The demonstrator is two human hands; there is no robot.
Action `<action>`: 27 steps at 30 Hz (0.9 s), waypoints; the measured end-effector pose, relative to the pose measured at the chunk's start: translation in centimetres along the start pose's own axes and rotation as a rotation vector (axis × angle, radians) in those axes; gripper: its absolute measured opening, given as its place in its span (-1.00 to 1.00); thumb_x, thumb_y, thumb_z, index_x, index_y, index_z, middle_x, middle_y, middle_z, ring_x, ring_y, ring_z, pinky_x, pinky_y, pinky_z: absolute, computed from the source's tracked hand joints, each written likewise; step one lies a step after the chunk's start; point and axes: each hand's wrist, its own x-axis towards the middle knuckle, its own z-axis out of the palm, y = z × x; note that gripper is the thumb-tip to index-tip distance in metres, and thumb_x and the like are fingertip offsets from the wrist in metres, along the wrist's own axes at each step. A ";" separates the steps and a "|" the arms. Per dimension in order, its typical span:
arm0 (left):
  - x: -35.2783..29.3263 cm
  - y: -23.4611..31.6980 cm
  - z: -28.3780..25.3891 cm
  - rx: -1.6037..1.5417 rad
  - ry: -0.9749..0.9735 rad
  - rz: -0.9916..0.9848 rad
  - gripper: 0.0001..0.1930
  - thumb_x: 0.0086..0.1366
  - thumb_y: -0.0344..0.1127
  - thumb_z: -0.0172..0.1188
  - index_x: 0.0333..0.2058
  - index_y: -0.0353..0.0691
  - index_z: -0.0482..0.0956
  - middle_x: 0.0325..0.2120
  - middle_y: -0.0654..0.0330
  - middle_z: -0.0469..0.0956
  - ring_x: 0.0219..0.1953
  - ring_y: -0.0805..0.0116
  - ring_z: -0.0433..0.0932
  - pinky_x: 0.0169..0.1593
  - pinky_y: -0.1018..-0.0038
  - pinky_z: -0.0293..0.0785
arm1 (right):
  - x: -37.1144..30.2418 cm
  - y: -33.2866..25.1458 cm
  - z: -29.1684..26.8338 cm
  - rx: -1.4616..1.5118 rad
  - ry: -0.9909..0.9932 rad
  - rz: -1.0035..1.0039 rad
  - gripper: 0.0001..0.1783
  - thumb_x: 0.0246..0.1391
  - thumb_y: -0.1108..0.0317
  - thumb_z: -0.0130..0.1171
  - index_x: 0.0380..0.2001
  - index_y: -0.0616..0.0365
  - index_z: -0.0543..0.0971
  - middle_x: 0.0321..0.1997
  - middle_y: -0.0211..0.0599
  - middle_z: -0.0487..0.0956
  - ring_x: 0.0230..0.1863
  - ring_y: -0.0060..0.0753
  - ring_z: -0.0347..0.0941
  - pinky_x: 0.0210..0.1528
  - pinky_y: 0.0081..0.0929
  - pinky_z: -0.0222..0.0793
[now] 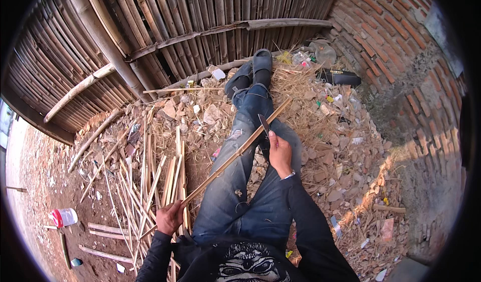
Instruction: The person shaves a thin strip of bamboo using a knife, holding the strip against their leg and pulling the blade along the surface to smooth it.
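My left hand [170, 217] is closed around the lower end of a long bamboo strip [213, 176]. The strip slants up across my jeans [215, 202] toward my feet, its far end past my knees. My right hand [281, 157] grips a knife [263, 123], its handle mostly hidden in the fingers. The dark blade points up and crosses the strip near its far end; whether it bites into the bamboo I cannot tell.
Split bamboo strips [173, 177] lie piled on the ground at my left. Rubble and shavings [305, 111] surround my crossed, sandalled feet [261, 64]. A bamboo wall [210, 11] stands ahead, a brick wall [401, 46] at right. A white and red tub [65, 217] lies far left.
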 end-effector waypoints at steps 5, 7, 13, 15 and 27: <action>0.1 0.1 0.5 -0.041 -0.010 -0.030 -0.84 0.32 -0.35 0.37 -0.15 -0.24 0.73 -0.55 -0.04 0.64 -0.58 -0.07 0.63 -0.51 0.18 0.51 | -7.2 -1.8 1.2 -0.029 -0.479 -0.301 -0.36 0.44 -0.16 0.07 -0.49 0.22 0.60 -0.55 0.11 0.58 -0.43 0.32 0.56 -0.39 0.04 0.40; 0.1 0.6 0.4 -0.098 -0.026 -0.059 -0.84 0.34 -0.33 0.37 -0.17 -0.27 0.73 -0.55 -0.04 0.64 -0.59 -0.05 0.62 -0.50 0.20 0.50 | -7.1 -1.8 1.0 0.002 -0.476 -0.236 -0.36 0.45 -0.14 0.06 -0.52 0.21 0.57 -0.56 0.11 0.57 -0.43 0.31 0.57 -0.41 0.01 0.40; 0.5 2.4 -1.5 -0.263 -0.304 -0.344 -0.70 0.44 -0.18 0.32 -0.26 -0.38 0.74 -0.61 0.05 0.58 -0.63 0.32 0.49 -0.45 0.33 0.39 | -5.5 -2.5 -0.6 0.182 -0.134 -0.363 -0.49 0.49 0.03 0.07 -0.42 0.24 0.59 -0.51 -0.06 0.61 -0.44 0.16 0.57 -0.36 -0.06 0.43; 1.1 3.6 -1.9 -0.515 -0.394 -0.473 -0.66 0.48 -0.14 0.28 -0.25 -0.38 0.73 -0.62 0.14 0.56 -0.55 0.45 0.47 -0.40 0.36 0.40 | -5.9 -2.6 -0.9 0.116 -0.182 -0.381 -0.56 0.48 0.09 0.09 -0.35 0.25 0.59 -0.46 -0.12 0.64 -0.37 0.11 0.62 -0.31 -0.09 0.46; 0.5 5.6 -2.6 -0.420 -0.406 -0.515 -0.55 0.53 -0.04 0.22 -0.33 -0.40 0.70 -0.67 0.24 0.46 -0.56 0.52 0.38 -0.44 0.39 0.33 | -4.7 -1.3 -0.1 -0.121 -0.216 -0.337 -0.42 0.43 -0.12 0.08 -0.45 0.17 0.62 -0.60 0.03 0.61 -0.49 0.26 0.60 -0.44 0.07 0.46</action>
